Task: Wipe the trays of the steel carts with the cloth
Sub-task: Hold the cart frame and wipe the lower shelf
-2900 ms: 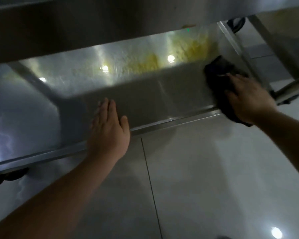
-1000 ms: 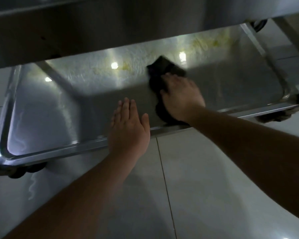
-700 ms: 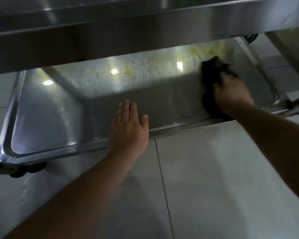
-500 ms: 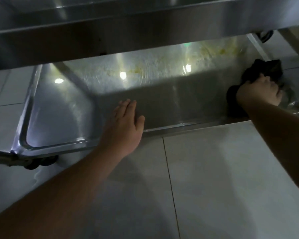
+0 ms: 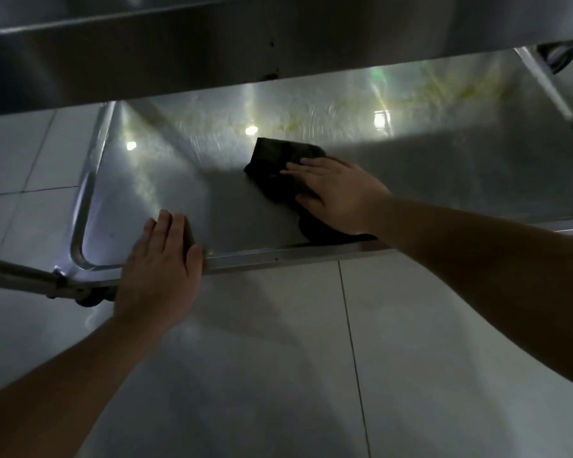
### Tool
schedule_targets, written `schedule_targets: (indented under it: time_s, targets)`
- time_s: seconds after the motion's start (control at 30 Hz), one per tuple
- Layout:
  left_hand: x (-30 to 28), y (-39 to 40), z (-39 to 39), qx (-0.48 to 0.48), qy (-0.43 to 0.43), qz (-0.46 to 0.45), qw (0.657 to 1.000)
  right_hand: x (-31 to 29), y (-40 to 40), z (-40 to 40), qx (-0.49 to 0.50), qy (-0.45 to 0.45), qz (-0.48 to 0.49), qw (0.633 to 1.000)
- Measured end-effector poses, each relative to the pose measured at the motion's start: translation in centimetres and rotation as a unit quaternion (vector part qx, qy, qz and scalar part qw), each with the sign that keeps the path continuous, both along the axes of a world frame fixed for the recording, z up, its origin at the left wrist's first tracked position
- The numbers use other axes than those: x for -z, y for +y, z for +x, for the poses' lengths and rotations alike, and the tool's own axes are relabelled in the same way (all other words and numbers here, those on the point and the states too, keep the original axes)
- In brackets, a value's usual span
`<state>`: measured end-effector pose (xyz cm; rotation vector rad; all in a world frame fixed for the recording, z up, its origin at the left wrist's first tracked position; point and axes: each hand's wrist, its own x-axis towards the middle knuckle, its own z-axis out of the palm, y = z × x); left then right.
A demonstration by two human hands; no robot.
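The lower steel tray [image 5: 153,180] of the cart fills the middle of the view, shiny, with yellowish smears [image 5: 457,89] along its far right side. A dark cloth [image 5: 278,160] lies flat on the tray near its middle. My right hand [image 5: 338,193] presses down on the cloth with fingers spread, covering its near half. My left hand [image 5: 162,269] rests palm down over the tray's near rim [image 5: 278,256], close to the left corner, holding nothing.
The upper tray's steel edge [image 5: 245,44] overhangs the far part of the lower tray. A cart leg and caster [image 5: 90,295] sit at the near left corner. A handle bar [image 5: 10,272] sticks out left. Pale floor tiles [image 5: 411,358] lie in front.
My right hand has swept the cloth from the tray's right end back to its middle. My left hand has slid left along the near rim toward the corner.
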<state>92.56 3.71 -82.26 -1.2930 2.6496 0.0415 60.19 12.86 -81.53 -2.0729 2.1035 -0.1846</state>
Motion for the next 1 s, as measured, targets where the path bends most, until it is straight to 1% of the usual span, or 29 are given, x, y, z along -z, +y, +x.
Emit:
schedule_targets:
  time_s: [0.03,0.07,0.1,0.13,0.17,0.2,0.27,0.3,0.33,0.4,0.53,0.6,0.7,0.77,0.87,0.93,1.0]
  targets:
    - [-0.1,0.1,0.0,0.007,-0.018,-0.004,1.0,0.0,0.7,-0.8,0.027,-0.01,-0.003,1.0]
    - [-0.2,0.2,0.0,0.009,-0.026,-0.005,1.0,0.1,1.6,-2.1,0.083,-0.019,-0.014,0.996]
    - [-0.3,0.4,-0.1,0.007,-0.019,-0.004,1.0,0.2,2.8,-3.8,0.158,-0.023,-0.036,0.987]
    - [-0.4,0.7,-0.1,-0.004,0.0,-0.005,1.0,0.3,4.0,-5.9,0.241,-0.02,-0.057,0.969]
    - [-0.5,1.1,-0.2,-0.021,0.024,-0.006,0.999,0.3,5.0,-7.9,0.327,-0.016,-0.067,0.943]
    - [-0.6,1.5,-0.3,-0.036,0.048,-0.008,0.998,0.1,5.8,-9.6,0.413,-0.017,-0.065,0.908]
    - [-0.6,1.9,-0.4,-0.059,0.069,-0.007,0.996,-0.1,5.6,-11.0,0.56,-0.03,-0.039,0.827]
    - [-0.5,2.0,-0.5,-0.064,0.069,-0.005,0.996,-0.1,4.8,-10.5,0.598,-0.037,-0.025,0.8]
    - [-0.4,2.0,-0.5,-0.069,0.069,-0.001,0.995,0.0,3.7,-9.3,0.61,-0.044,-0.013,0.791]
    - [-0.2,1.9,-0.6,-0.077,0.077,0.005,0.994,0.4,1.0,-5.5,0.587,-0.052,-0.007,0.808]
    - [0.2,1.8,-0.6,-0.077,0.084,0.006,0.993,0.9,-6.3,5.3,0.487,-0.067,-0.006,0.871]
    - [0.3,1.9,-0.5,-0.08,0.084,0.002,0.993,0.9,-10.3,11.0,0.409,-0.093,0.001,0.908]
    - [0.4,1.8,-0.4,-0.078,0.091,0.0,0.993,0.6,-14.2,16.6,0.236,-0.114,-0.022,0.965]
    - [0.3,1.8,-0.2,-0.074,0.088,-0.002,0.993,0.5,-14.8,17.2,0.145,-0.096,-0.017,0.985]
    - [0.3,1.8,-0.2,-0.073,0.074,-0.003,0.995,0.5,-13.3,14.7,0.084,-0.062,-0.013,0.994]
    - [0.2,1.8,-0.4,-0.074,0.079,0.004,0.994,0.6,-11.5,11.7,0.089,-0.047,-0.017,0.995]
    - [0.1,1.8,-0.3,-0.077,0.082,0.01,0.994,0.6,-9.1,8.0,0.147,-0.045,-0.03,0.988]
